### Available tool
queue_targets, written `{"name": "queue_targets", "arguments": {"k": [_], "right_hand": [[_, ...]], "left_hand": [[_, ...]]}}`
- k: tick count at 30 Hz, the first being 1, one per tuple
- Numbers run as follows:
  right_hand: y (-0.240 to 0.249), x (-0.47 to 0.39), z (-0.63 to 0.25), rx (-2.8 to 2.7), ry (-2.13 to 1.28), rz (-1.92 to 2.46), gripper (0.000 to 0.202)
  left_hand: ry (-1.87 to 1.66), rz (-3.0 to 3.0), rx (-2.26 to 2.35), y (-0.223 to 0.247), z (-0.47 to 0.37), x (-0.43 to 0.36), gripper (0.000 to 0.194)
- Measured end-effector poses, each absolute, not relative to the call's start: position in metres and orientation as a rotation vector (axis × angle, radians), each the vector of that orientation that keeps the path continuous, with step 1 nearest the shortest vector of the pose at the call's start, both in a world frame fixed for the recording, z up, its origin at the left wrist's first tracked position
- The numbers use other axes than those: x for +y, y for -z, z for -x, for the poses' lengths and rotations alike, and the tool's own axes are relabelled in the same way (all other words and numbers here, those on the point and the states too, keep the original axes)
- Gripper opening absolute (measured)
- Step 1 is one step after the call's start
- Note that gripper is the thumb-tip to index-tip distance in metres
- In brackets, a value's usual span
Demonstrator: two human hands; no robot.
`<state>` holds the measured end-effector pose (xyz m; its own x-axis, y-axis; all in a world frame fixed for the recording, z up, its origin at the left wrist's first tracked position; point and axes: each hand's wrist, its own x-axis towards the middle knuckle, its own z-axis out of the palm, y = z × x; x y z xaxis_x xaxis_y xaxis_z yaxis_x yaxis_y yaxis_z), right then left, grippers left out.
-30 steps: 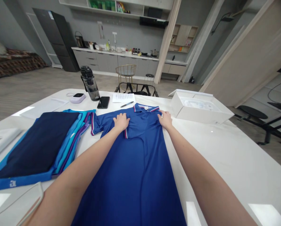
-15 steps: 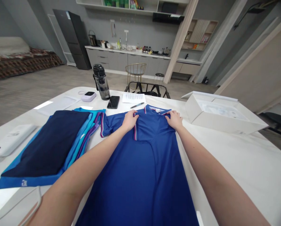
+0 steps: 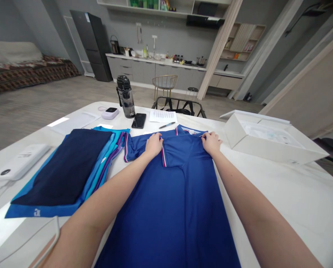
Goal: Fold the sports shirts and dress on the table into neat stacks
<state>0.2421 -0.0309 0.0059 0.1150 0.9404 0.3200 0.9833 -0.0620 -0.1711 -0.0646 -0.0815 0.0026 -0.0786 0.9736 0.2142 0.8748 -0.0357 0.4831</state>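
A blue polo shirt (image 3: 169,201) lies lengthwise on the white table, its collar at the far end and one sleeve folded over its front. The sleeve cuffs have red and white stripes. My left hand (image 3: 154,144) pinches the shirt near the folded sleeve, left of the collar. At the right shoulder, my right hand (image 3: 211,143) grips the cloth beside the collar. To the left rests a stack of folded clothes (image 3: 68,167), dark navy on top with blue, teal and purple edges below.
Behind the shirt are a pen (image 3: 167,125), a printed paper (image 3: 163,116), a black phone (image 3: 139,121) and a water bottle (image 3: 126,97). An open white box (image 3: 275,139) stands at the right. A white device (image 3: 22,162) with a cable lies far left.
The whole view has shifted slightly, so things appear a little further right. Both hands remain on the shirt, with no clear change in their hold.
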Motion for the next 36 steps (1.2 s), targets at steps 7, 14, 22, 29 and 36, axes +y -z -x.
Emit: {"name": "queue_targets", "arguments": {"k": [7, 14, 22, 29, 36], "right_hand": [[-0.007, -0.045, -0.157, -1.986, 0.167, 1.758, 0.023], [0.0, -0.036, -0.042, -2.363, -0.273, 1.327, 0.036], [0.006, -0.019, -0.007, -2.394, -0.216, 1.548, 0.032], [-0.013, -0.001, -0.033, -2.25, -0.297, 1.395, 0.017], [-0.054, 0.006, -0.089, -2.127, -0.483, 1.186, 0.019]], "left_hand": [[-0.244, -2.367, 2.389, -0.003, 0.145, -0.089, 0.041], [-0.043, -2.535, 2.271, -0.02, 0.188, -0.095, 0.031], [-0.162, -2.474, 2.202, -0.061, 0.194, -0.115, 0.024], [-0.764, -1.867, 1.82, -0.107, 0.199, -0.128, 0.022], [-1.051, -1.382, 1.168, -0.158, 0.093, -0.128, 0.034]]}}
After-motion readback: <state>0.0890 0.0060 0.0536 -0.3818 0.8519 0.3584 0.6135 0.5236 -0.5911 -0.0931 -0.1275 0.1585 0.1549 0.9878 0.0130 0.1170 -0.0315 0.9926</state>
